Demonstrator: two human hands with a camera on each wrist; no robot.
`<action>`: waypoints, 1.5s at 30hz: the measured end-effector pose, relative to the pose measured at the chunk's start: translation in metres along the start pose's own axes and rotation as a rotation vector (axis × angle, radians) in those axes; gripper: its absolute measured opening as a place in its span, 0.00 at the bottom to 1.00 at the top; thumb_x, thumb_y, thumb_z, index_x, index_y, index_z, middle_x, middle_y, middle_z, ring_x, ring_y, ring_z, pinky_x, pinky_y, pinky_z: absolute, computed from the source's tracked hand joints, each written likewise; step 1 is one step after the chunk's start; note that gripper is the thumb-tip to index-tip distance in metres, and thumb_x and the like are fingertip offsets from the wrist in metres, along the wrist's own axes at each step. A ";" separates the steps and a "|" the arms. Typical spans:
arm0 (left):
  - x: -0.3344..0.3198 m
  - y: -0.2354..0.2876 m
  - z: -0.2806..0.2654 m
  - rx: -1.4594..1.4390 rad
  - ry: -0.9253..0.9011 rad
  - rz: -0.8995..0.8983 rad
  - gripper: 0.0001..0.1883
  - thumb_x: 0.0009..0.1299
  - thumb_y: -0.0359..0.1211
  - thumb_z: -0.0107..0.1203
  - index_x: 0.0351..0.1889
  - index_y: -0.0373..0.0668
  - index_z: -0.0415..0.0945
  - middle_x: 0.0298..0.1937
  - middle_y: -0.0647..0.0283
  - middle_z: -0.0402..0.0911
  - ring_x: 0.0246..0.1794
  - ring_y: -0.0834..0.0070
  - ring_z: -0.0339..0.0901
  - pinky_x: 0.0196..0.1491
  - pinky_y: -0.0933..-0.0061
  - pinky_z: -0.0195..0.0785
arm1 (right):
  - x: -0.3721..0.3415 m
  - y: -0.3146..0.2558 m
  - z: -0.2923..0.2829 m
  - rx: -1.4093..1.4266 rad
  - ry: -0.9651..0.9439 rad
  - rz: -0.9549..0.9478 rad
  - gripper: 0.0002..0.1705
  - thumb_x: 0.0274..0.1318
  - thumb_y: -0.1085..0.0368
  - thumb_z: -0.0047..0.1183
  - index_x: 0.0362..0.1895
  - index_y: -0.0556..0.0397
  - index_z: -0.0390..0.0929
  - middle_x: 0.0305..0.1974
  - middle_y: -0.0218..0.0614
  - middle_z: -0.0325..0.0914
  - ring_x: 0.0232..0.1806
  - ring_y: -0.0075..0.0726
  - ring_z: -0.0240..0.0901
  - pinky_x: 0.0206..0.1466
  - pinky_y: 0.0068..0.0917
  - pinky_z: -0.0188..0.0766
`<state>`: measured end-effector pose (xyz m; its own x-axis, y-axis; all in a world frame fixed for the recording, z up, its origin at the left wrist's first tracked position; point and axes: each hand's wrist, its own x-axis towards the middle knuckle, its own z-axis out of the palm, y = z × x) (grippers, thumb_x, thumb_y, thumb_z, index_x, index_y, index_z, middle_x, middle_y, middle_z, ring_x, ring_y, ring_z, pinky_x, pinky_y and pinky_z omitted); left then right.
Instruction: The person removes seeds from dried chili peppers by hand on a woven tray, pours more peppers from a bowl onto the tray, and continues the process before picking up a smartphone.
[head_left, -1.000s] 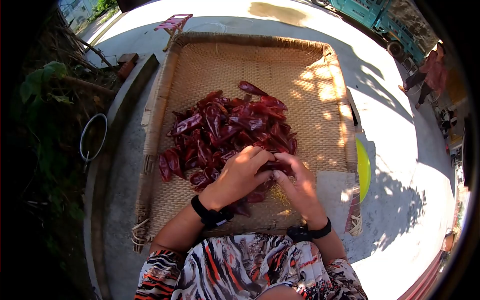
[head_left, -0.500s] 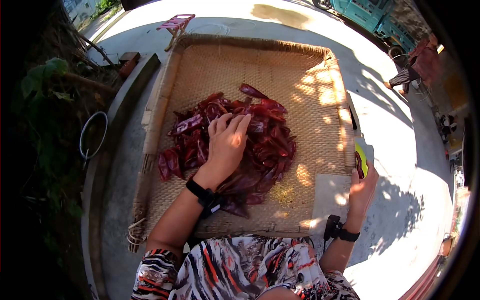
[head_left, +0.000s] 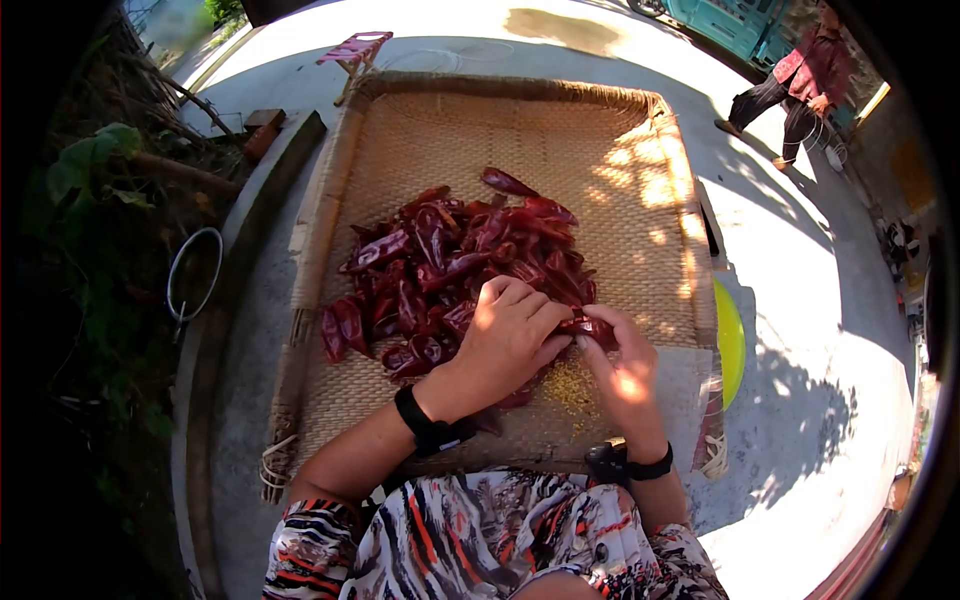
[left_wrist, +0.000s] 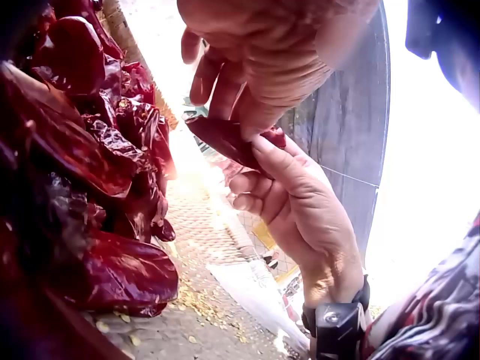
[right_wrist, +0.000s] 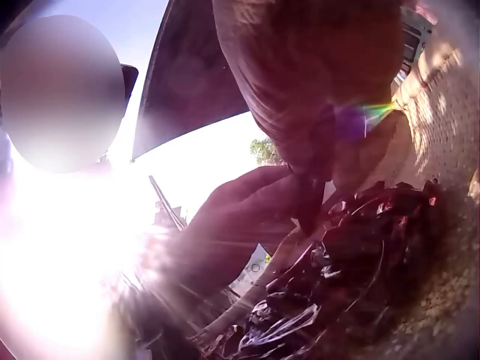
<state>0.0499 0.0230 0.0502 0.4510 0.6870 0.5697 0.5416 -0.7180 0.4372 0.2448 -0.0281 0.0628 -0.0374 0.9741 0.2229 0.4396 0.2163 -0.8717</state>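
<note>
The left hand (head_left: 508,340) and the right hand (head_left: 628,375) both pinch one red pepper (head_left: 597,328), held above the woven tray (head_left: 470,120), between its middle and right edge, nearer the person's edge. Yellow seeds (head_left: 572,392) lie below, so the step in hand is probably opening this pepper; the next move, I think, calls for firm pinching and a careful pull. Fingers cover parts of it, so I cannot tell whether it is torn. The tray's right edge partly hides a green round object (head_left: 732,345); glare spoils the right-wrist view.
</note>
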 end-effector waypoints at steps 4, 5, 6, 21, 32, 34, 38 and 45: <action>-0.004 -0.027 0.009 -0.008 0.005 -0.019 0.19 0.58 0.26 0.69 0.48 0.42 0.79 0.45 0.61 0.80 0.46 0.60 0.75 0.52 0.60 0.70 | -0.002 0.012 -0.039 -0.154 0.359 0.096 0.18 0.62 0.73 0.60 0.56 0.59 0.77 0.45 0.42 0.83 0.46 0.37 0.81 0.53 0.31 0.75; -0.005 -0.034 0.012 -0.029 0.037 -0.013 0.20 0.57 0.25 0.69 0.48 0.42 0.79 0.47 0.60 0.79 0.47 0.59 0.74 0.51 0.59 0.71 | -0.001 0.017 -0.054 -0.242 0.484 0.055 0.18 0.63 0.73 0.58 0.57 0.59 0.77 0.46 0.42 0.83 0.47 0.36 0.80 0.53 0.31 0.75; -0.004 -0.035 0.011 -0.029 0.041 0.020 0.25 0.56 0.22 0.67 0.53 0.40 0.77 0.52 0.57 0.77 0.48 0.57 0.74 0.51 0.57 0.72 | -0.003 0.022 -0.071 -0.377 0.576 0.101 0.18 0.64 0.73 0.57 0.58 0.59 0.77 0.48 0.43 0.82 0.49 0.37 0.79 0.55 0.32 0.75; -0.008 -0.049 0.011 -0.075 -0.097 -0.143 0.23 0.56 0.25 0.70 0.49 0.38 0.74 0.52 0.53 0.74 0.52 0.53 0.74 0.53 0.58 0.73 | 0.037 0.046 0.003 -0.575 -0.032 -0.199 0.32 0.61 0.59 0.62 0.66 0.55 0.69 0.60 0.50 0.74 0.63 0.57 0.68 0.67 0.47 0.63; -0.015 -0.039 0.000 -0.286 0.078 -0.251 0.13 0.69 0.22 0.62 0.49 0.37 0.73 0.45 0.56 0.77 0.45 0.61 0.79 0.45 0.66 0.75 | 0.041 0.072 0.026 -0.162 0.100 0.078 0.22 0.60 0.63 0.63 0.54 0.61 0.77 0.44 0.45 0.81 0.47 0.44 0.77 0.55 0.38 0.73; -0.013 -0.031 -0.004 -0.395 0.089 -0.366 0.09 0.74 0.24 0.58 0.50 0.37 0.73 0.43 0.59 0.78 0.41 0.68 0.80 0.41 0.70 0.74 | 0.039 0.072 0.024 0.015 0.113 0.089 0.17 0.62 0.64 0.61 0.51 0.61 0.78 0.42 0.40 0.81 0.45 0.35 0.77 0.52 0.33 0.73; -0.008 -0.015 -0.008 -0.775 0.002 -0.657 0.08 0.81 0.29 0.50 0.54 0.39 0.74 0.40 0.66 0.78 0.37 0.81 0.77 0.38 0.77 0.73 | 0.037 0.069 0.012 0.350 -0.037 0.240 0.12 0.68 0.65 0.57 0.50 0.60 0.77 0.41 0.31 0.80 0.43 0.21 0.74 0.49 0.23 0.71; -0.013 -0.005 0.003 -1.113 -0.124 -0.800 0.17 0.75 0.32 0.62 0.58 0.42 0.70 0.44 0.70 0.78 0.37 0.86 0.74 0.39 0.82 0.71 | 0.023 0.041 0.020 0.611 -0.163 0.338 0.19 0.72 0.64 0.53 0.60 0.60 0.68 0.49 0.35 0.80 0.49 0.22 0.75 0.53 0.23 0.73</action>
<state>0.0432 0.0175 0.0385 0.3797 0.9148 -0.1379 -0.1413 0.2047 0.9686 0.2442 0.0046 0.0241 -0.1426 0.9813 -0.1290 -0.1288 -0.1476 -0.9806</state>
